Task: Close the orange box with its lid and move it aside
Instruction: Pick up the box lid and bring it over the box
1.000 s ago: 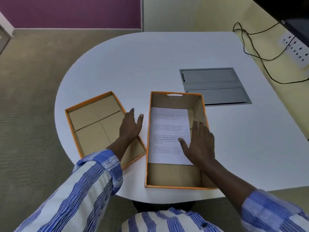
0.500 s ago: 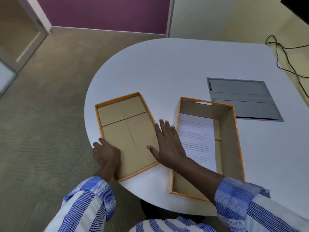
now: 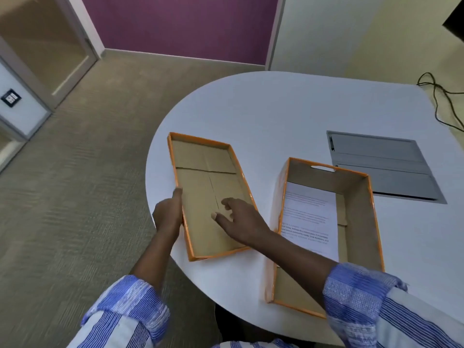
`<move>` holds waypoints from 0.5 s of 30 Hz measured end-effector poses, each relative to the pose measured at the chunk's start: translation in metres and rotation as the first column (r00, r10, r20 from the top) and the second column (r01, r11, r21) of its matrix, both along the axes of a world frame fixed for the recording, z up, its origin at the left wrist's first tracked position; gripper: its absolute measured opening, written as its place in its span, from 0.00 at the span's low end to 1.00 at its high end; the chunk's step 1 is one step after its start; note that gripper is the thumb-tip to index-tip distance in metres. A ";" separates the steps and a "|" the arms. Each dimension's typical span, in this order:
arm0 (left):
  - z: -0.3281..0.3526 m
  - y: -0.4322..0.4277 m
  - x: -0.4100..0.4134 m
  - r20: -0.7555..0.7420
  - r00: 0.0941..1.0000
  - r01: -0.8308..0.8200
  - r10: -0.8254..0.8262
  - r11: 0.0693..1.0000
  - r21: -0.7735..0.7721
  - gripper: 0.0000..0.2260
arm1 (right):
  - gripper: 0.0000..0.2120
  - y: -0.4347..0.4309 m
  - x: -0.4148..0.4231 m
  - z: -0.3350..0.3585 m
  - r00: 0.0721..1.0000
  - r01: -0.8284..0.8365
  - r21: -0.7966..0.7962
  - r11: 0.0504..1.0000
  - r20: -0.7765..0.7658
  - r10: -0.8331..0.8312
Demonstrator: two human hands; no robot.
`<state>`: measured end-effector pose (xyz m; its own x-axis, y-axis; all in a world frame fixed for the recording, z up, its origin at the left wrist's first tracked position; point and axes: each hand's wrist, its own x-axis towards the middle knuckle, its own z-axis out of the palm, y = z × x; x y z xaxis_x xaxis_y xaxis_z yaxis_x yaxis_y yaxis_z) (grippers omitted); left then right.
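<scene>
Gap between lid (image 3: 208,194) and box (image 3: 326,222) is bare worktop (image 3: 276,116), passable. Far worktop open. Grey panel (image 3: 381,167) sits flush right of box; cable (image 3: 437,101) at far edge.

- I see the lid (image 3: 211,197) orange on its rim, plain brown cardboard inside.
- The orange box (image 3: 356,197) is brown within too, holding a white sheet of paper (image 3: 310,217) with dark print.
- My counter (image 3: 276,116) is white, with a grey panel (image 3: 381,167).
- Both sleeves (image 3: 125,312) are blue-and-white striped.
- The far wall (image 3: 180,23) is purple; the carpet (image 3: 62,197) is beige.
</scene>
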<state>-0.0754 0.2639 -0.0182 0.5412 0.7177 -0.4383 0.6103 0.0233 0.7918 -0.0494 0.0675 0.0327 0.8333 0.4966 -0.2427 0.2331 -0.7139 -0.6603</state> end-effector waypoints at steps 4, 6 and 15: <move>0.037 -0.024 0.023 0.172 0.983 -0.027 0.058 0.984 -0.177 0.34 | 0.24 0.015 0.016 0.027 0.990 0.125 0.099 0.987 -0.070 -0.119; 0.051 -0.042 0.033 0.266 0.964 0.040 0.024 0.972 -0.232 0.36 | 0.20 0.014 0.023 0.038 0.991 0.137 0.078 0.988 -0.026 -0.135; 0.047 -0.093 0.049 0.356 0.923 0.255 -0.149 0.927 -0.275 0.25 | 0.13 -0.030 0.048 0.072 0.965 0.259 0.233 0.937 -0.090 -0.244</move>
<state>-0.0267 0.1706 0.0285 0.8090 0.4340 -0.3964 0.3405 0.2036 0.9179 -0.0011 0.0373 0.1042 0.9265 0.3221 -0.1945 0.0221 -0.5625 -0.8265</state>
